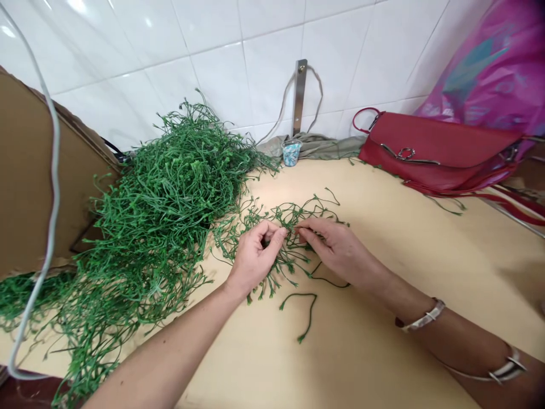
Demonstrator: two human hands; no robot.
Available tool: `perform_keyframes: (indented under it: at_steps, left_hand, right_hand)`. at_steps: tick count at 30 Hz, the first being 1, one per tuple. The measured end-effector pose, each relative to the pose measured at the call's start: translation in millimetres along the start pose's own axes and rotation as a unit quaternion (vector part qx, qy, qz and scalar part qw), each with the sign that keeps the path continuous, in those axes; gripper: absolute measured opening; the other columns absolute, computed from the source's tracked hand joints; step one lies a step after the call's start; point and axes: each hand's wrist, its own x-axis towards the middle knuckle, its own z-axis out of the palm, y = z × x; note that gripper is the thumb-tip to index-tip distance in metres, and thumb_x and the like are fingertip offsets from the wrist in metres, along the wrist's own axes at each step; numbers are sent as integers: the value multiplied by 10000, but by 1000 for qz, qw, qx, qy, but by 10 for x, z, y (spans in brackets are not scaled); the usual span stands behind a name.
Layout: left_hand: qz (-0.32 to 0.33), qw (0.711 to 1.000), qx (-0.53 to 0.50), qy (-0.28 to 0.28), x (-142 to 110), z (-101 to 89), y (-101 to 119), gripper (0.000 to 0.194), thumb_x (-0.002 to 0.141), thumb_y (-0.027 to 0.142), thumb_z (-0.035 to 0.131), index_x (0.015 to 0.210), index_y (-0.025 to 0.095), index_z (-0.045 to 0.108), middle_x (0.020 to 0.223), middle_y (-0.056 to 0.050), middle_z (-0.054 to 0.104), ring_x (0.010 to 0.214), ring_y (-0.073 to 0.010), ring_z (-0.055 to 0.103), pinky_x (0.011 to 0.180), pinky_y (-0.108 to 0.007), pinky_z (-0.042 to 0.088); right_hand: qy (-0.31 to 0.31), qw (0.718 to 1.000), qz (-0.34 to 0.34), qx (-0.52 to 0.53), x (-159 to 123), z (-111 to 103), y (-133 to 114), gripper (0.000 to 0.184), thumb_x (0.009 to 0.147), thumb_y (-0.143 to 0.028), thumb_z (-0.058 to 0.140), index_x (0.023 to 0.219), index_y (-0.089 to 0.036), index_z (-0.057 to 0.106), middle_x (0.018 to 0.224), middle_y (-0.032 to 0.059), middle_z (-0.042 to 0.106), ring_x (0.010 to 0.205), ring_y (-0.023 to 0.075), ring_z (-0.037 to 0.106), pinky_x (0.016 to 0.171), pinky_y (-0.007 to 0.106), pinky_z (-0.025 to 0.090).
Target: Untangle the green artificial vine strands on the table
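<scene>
This is a makeshift craft corner, perhaps indoors at home: white glazed wall tiles (221, 74) behind a pale worktop (404, 244), with a heap of artificial green stems (162, 187), a red handbag (434, 147) and a cardboard sheet (34, 170).

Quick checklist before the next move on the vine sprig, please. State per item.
1. Left hand and right hand both pinching the vine sprig: ok.
2. Sprig apart from the main vine pile: not ok, its strands reach the pile's edge.
3. Short loose stem apart from both hands: ok.
4. Grey cable off the pile: not ok, it crosses the vines at lower left.
5. Red handbag free of strands: cannot tell, a thin strand runs close below it.
</scene>
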Motion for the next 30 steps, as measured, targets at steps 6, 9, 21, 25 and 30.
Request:
perform_keyframes:
  at_steps: [6,9,21,25,30]
  left_hand:
    - [4,1000,13,-14,-5,11,21,318,965,366,552,708,196,473,649,44,434,620,-107,398,614,-250,331]
    - [-11,1000,-8,3,-32,-10,8,336,974,377,544,704,201,447,640,48,398,614,-107,372,612,-251,322]
    - [32,999,28,-16,0,-6,57,257,983,365,542,801,192,594,735,12,602,692,-130,530,684,-256,411]
    - [62,991,116,-28,-15,-41,126,282,1031,339,448,929,198,670,911,-31,731,870,-176,649,855,-318,436]
    - [87,975,203,-12,-6,-71,142,154,975,282,551,935,218,685,1019,-41,762,1023,-224,656,970,-386,392]
  right_hand:
    - [64,994,66,-55,36,-167,144,250,986,-274,386,776,-244,517,691,24,612,657,198,582,652,334,457]
    - [153,977,148,-35,80,-373,300,248,979,-313,429,764,-256,537,614,-8,550,573,180,526,570,312,424]
    - [14,996,-11,88,-11,-49,-94,258,962,-347,543,1141,-237,693,1051,71,769,947,230,717,868,395,571]
    - [35,987,59,146,-2,-108,-104,198,941,-324,544,967,-227,715,786,20,728,718,177,674,683,308,550]
    - [78,973,90,197,23,-208,-49,218,924,-404,593,914,-220,710,735,18,678,682,163,618,618,291,506]
